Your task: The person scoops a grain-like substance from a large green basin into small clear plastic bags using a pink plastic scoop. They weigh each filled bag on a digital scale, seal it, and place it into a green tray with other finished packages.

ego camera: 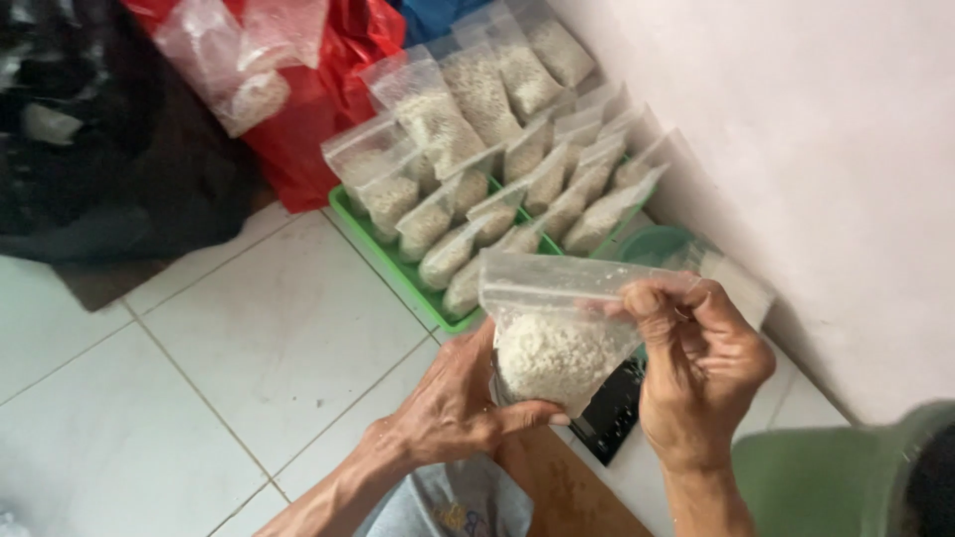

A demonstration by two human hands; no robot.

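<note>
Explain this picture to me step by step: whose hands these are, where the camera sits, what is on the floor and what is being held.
There is no machine here. The single picture comes from a camera worn on a person's head, looking down at their own two bare hands.

The left hand cups the bottom of a clear plastic zip bag partly filled with white grains. The right hand pinches the bag's top edge at its right end.

Below is a white tiled floor. On it sits a green tray packed with similar filled bags, leaning in rows against a pale wall. A flat black object lies under the hands; what it is cannot be told. A red plastic bag and a dark bag lie at the top left, and a green plastic container shows at the bottom right.
</note>
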